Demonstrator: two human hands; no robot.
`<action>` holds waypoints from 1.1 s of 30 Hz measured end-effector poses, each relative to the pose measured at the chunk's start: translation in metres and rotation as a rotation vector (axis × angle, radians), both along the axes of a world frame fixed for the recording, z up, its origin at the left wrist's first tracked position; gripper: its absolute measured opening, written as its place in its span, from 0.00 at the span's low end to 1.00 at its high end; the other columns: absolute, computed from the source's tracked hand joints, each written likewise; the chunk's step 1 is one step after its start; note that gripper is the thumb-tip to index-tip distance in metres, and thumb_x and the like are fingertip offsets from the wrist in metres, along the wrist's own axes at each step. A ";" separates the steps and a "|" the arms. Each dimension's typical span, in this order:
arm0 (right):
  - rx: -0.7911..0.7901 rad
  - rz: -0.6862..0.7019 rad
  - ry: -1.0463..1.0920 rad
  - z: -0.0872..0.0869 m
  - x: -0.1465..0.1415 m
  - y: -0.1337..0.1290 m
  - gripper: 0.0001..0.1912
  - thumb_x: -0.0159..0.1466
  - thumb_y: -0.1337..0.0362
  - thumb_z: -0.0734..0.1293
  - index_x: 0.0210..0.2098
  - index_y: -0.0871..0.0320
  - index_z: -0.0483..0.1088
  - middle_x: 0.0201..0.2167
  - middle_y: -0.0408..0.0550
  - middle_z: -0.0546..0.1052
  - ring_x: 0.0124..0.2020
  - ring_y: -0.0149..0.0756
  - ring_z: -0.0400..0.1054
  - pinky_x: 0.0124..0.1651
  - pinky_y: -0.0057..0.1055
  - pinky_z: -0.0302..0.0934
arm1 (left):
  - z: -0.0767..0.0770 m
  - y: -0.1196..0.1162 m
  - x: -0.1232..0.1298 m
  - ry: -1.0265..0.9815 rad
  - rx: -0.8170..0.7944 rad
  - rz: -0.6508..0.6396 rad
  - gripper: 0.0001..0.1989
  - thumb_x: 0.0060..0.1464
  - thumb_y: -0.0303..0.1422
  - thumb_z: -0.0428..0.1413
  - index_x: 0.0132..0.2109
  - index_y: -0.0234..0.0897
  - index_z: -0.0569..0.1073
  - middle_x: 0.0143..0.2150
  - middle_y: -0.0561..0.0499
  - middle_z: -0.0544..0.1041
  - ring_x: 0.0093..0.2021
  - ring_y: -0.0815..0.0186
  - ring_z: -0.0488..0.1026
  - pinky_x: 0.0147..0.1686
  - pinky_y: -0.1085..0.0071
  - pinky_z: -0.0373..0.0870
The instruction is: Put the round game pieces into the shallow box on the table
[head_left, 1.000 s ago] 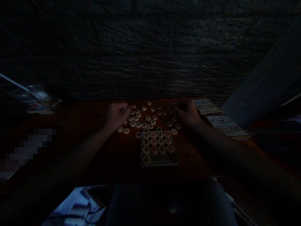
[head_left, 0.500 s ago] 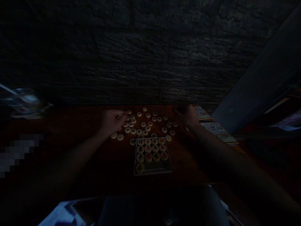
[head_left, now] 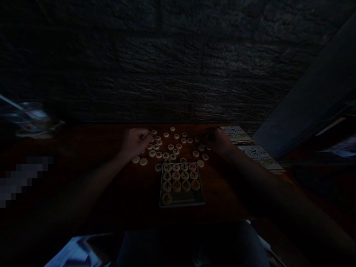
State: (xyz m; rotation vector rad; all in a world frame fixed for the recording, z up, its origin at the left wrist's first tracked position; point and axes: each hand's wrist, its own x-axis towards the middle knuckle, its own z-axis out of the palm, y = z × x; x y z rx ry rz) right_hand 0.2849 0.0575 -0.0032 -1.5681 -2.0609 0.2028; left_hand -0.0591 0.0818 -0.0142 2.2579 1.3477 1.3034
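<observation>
Xiangqi pieces, round and pale with red or black characters, lie scattered over the wooden table; one red-marked piece (head_left: 178, 146) is near their middle. At their left edge my left hand (head_left: 135, 142) is closed, thumb and fingers pinched beside several pieces; anything between the fingertips is hidden. My right hand (head_left: 218, 141) is at the right edge of the scatter, its fingers curled down in deep shadow over the pieces there. What it holds, if anything, cannot be made out. Closer to me sits a shallow square box (head_left: 183, 202) with rows of pieces and a gap at its front right.
Two illustrated boxes or books (head_left: 236, 133) lie at the table's right end, beside my right forearm. A clear cup with a straw (head_left: 33, 118) stands at the far left. A stone-block wall (head_left: 178, 89) rises behind the table (head_left: 116, 185). The scene is very dark.
My right hand has moved slightly left and down, towards the pieces at the right edge. My left hand remains pinched in about the same place. The box's contents look the same.
</observation>
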 end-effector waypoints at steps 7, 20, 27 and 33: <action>0.005 0.064 -0.096 -0.008 -0.012 0.000 0.12 0.67 0.68 0.66 0.43 0.57 0.82 0.47 0.53 0.83 0.42 0.39 0.79 0.42 0.28 0.65 | 0.003 -0.002 0.008 -0.002 0.004 0.006 0.20 0.57 0.37 0.56 0.19 0.39 0.61 0.17 0.57 0.59 0.21 0.70 0.57 0.25 0.70 0.52; -0.061 -0.086 -0.075 -0.003 -0.022 0.003 0.08 0.69 0.64 0.68 0.43 0.62 0.77 0.37 0.56 0.83 0.35 0.40 0.78 0.34 0.28 0.61 | 0.000 -0.005 0.018 0.011 0.041 -0.103 0.20 0.60 0.37 0.55 0.20 0.38 0.65 0.18 0.57 0.63 0.22 0.71 0.60 0.26 0.72 0.56; 0.036 0.188 0.523 0.003 -0.050 -0.029 0.15 0.67 0.51 0.71 0.42 0.58 0.77 0.36 0.49 0.83 0.35 0.37 0.77 0.38 0.31 0.68 | 0.008 -0.037 0.046 -0.158 -0.088 -0.289 0.11 0.62 0.37 0.57 0.32 0.37 0.74 0.27 0.53 0.75 0.28 0.69 0.71 0.29 0.72 0.64; -0.262 0.360 0.793 0.000 -0.074 -0.050 0.15 0.65 0.52 0.73 0.46 0.54 0.81 0.39 0.48 0.84 0.37 0.36 0.79 0.43 0.34 0.73 | 0.003 -0.052 0.059 -0.283 -0.288 -0.438 0.09 0.58 0.36 0.63 0.42 0.36 0.77 0.37 0.48 0.82 0.34 0.68 0.77 0.33 0.72 0.72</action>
